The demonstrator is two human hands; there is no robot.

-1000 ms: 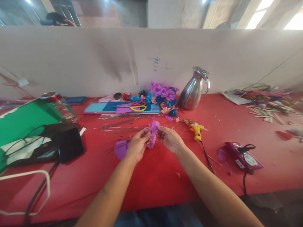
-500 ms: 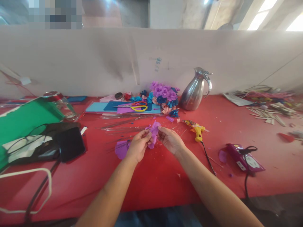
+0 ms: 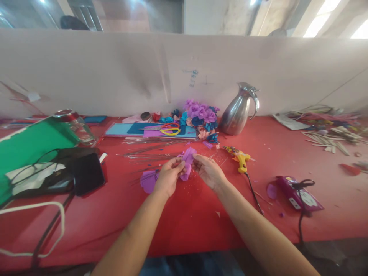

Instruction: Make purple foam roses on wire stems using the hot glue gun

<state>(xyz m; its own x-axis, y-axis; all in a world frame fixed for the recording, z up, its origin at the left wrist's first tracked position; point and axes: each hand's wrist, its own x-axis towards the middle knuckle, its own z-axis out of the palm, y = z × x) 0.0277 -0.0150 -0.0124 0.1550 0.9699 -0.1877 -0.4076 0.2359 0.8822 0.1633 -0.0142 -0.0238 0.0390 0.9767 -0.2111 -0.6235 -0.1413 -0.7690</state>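
Purple paper petals, joined in a loose flower shape, are held over the middle of the red table. My left hand pinches them from the left, thumb against fingers. From the right, my right hand grips the petals' edge between thumb and fingertips. Beside my left hand lies a loose purple paper petal piece, partly covered by that hand. Thin wires are spread on the table just beyond. To the right of my right hand rests a yellow hot glue gun with a black cord.
Scissors lie on blue paper sheets near finished paper flowers. A steel jug stands at the back. A magenta power box sits right; a phone, glasses and a glass jar are left.
The view has shifted slightly. Both hands keep nearly the same hold on the purple petals, with only a very small movement.
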